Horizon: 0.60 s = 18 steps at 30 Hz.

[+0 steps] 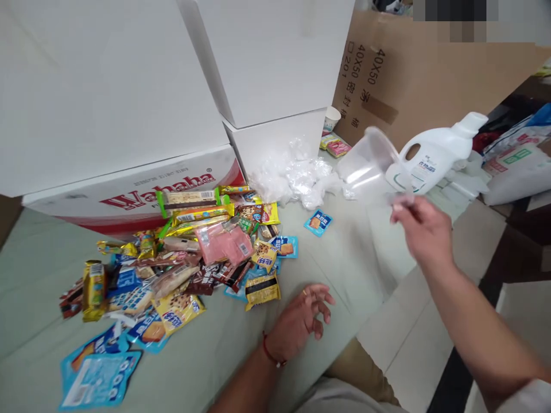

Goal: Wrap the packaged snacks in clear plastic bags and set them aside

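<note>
My right hand [424, 229] is closed, thumb and fingers pinched at the lower rim of a translucent plastic tub [365, 166]. The tub is tilted on its side, its mouth towards the white bottle, and looks slightly blurred. My left hand [301, 318] hovers low over the table, empty, with its fingers apart and a little curled. To its left lies a heap of wrapped snacks [224, 244] in yellow, pink, blue and brown packets. A single blue snack packet [318, 222] lies between the heap and the tub.
Crumpled clear plastic bags [297, 175] lie against the white boxes [275, 57] at the back. A white detergent bottle [434, 155] leans right of the tub. Behind stand a brown carton [422, 74] and a paper cup [331, 119]. The table edge drops to a tiled floor [413, 332].
</note>
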Available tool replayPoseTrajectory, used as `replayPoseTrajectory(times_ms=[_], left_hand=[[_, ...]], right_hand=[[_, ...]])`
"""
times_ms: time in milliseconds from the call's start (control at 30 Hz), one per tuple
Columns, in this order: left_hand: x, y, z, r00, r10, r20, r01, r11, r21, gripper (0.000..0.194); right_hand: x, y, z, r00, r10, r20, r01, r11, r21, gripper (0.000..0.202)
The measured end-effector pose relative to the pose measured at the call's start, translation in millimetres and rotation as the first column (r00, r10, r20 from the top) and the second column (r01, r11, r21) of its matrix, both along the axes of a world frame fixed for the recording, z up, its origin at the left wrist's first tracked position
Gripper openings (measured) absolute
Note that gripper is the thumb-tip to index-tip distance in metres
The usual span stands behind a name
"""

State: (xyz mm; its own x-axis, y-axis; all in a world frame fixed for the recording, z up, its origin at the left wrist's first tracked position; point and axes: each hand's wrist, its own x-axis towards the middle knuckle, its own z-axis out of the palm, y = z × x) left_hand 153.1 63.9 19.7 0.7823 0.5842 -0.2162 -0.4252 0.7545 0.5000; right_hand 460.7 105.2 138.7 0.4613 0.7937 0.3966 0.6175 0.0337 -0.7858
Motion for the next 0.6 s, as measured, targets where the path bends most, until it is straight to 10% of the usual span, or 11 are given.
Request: replayPoseTrajectory(times_ms=[133,267,600], left_hand=[[0.6,-6.9,-12.0,0.996,-0.091,0.016,0.091,0.996,0.007,0.044],[2.0,-10.8,-16.6,0.994,-0.11,0.014,0.11,0.993,0.034,0.044],[-2.1,-6.5,-31.2,0.967,-0.223,-0.126,0.236,0.966,0.106,0.045]], right_hand=[[74.8,125.6,8.4,0.859,-0.152,0.489,0.21,0.976,-0.065,0.025],[114.5,215.9,-6.8,0.786,-0.049,0.616,0.306,0.897,-0.319,0.033],[127.9,314.7,-61.1,0.868,0.031,0.496,0.195,0.896,-0.398,0.025]])
